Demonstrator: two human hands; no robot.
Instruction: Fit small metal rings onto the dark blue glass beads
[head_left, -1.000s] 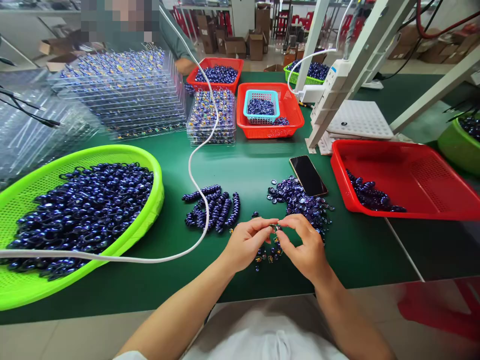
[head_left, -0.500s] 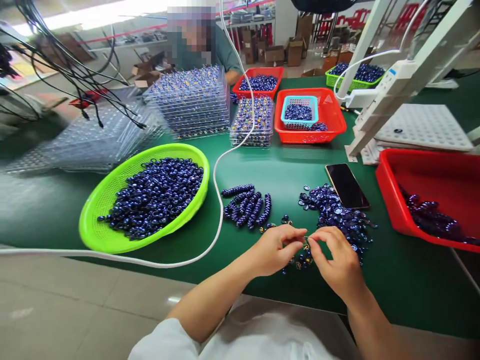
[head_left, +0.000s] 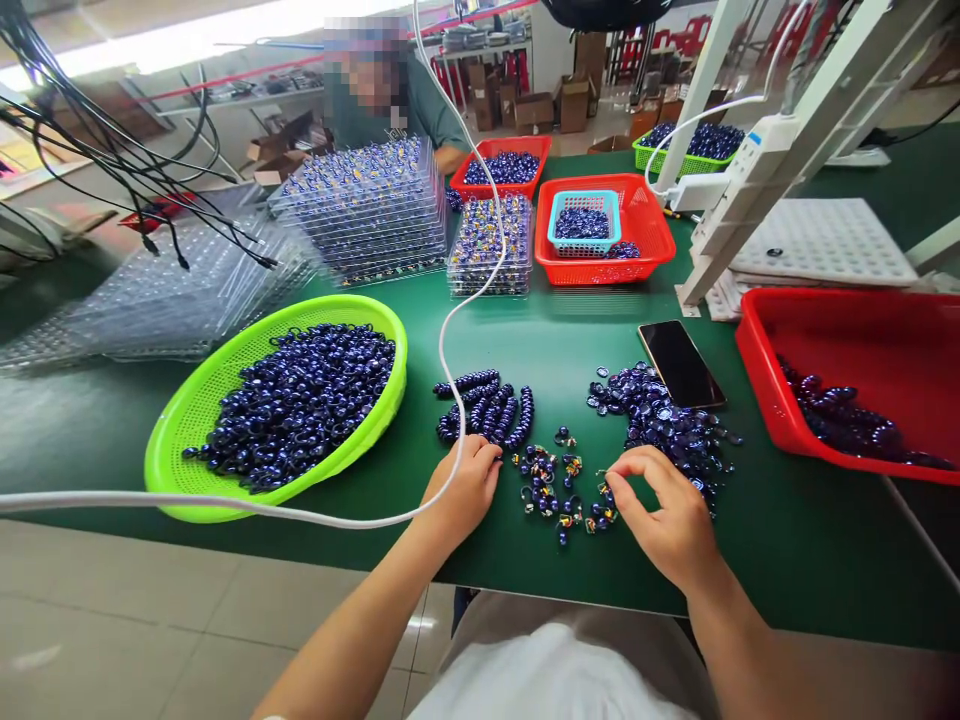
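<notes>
My left hand [head_left: 466, 488] is at the near ends of several rows of stacked shiny dark-blue round pieces [head_left: 495, 412]. Its fingers are curled together; what they grip, if anything, is hidden. Thumb and forefinger of my right hand [head_left: 667, 515] pinch a small, thin, wire-like piece [head_left: 601, 473], too small to make out fully. Between the hands lies a loose group of blue round parts with gold-coloured bits [head_left: 551, 480]. Beyond my right hand spreads a pile of flat, glossy blue caps [head_left: 660, 415].
A green basket [head_left: 161, 460] of blue ringed pieces stands left, a white cable [head_left: 300, 517] crossing before it. A phone [head_left: 681, 362] touches the cap pile. Right is a red bin [head_left: 772, 390]. Clear trays [head_left: 367, 225] are stacked at the back, where a person [head_left: 427, 100] sits.
My left hand has left the right hand and moved left to the stacked rows. My right hand stays nearly in place, still pinching. The view has shifted slightly.
</notes>
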